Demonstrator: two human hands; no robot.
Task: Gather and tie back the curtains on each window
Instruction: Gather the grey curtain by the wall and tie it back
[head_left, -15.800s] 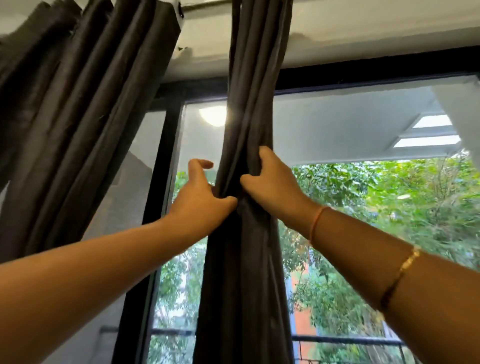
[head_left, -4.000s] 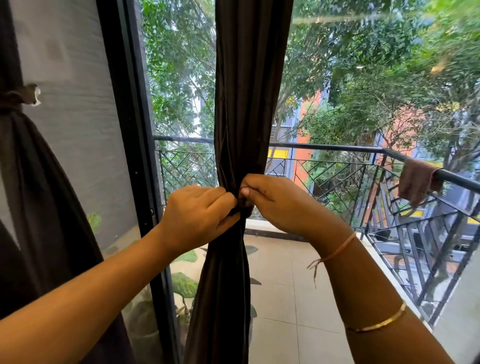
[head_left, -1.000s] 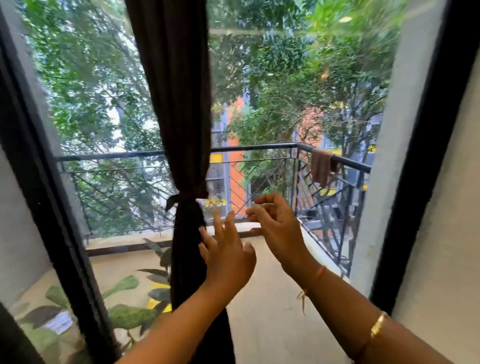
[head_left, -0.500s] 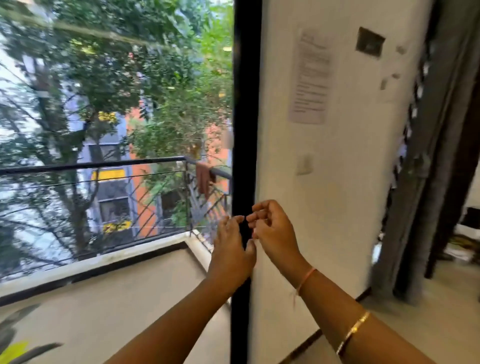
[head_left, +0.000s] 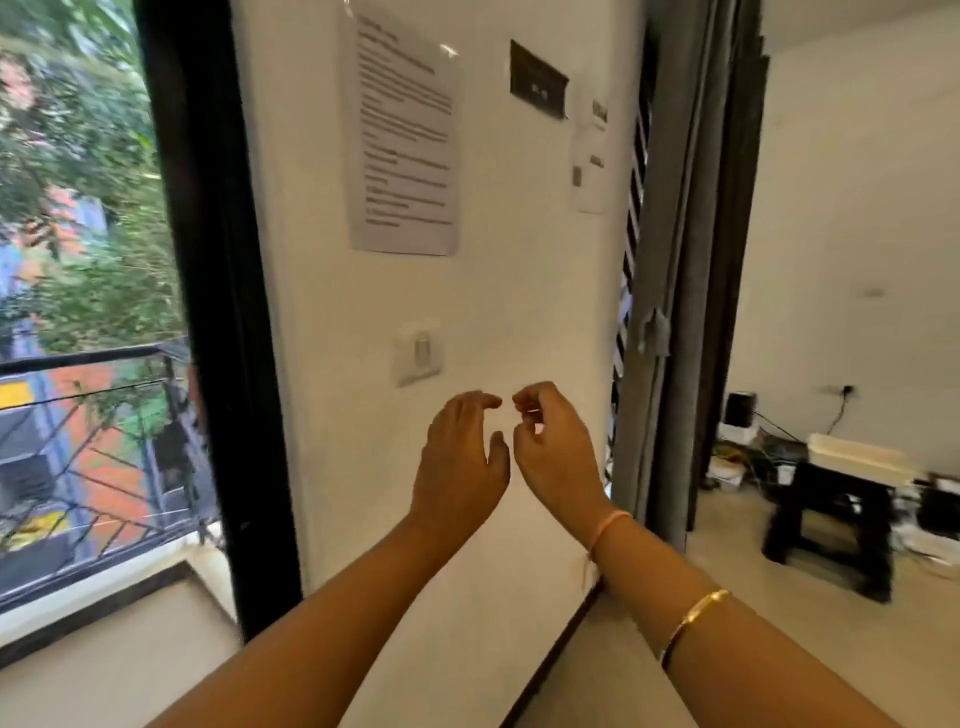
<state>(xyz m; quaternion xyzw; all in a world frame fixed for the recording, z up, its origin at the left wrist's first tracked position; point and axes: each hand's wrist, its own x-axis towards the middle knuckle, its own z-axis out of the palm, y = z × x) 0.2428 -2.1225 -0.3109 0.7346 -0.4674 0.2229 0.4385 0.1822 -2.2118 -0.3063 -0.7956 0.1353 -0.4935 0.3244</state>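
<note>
A dark grey curtain hangs bunched in long folds at the right of a white wall, beside a barred window. A short grey tie dangles at its left edge, about halfway down. My left hand and my right hand are raised side by side in front of the white wall, left of that curtain and apart from it. Both have loosely curled fingers and hold nothing. The curtain tied earlier is out of view.
A black window frame stands at the left, with a balcony railing behind the glass. On the white wall are a printed sheet and a light switch. A black stool and cables sit on the floor at right.
The view has swung right, from the tied curtain at the balcony window to the wall and the curtain at the right. Both hands have let go and stay raised, empty.
</note>
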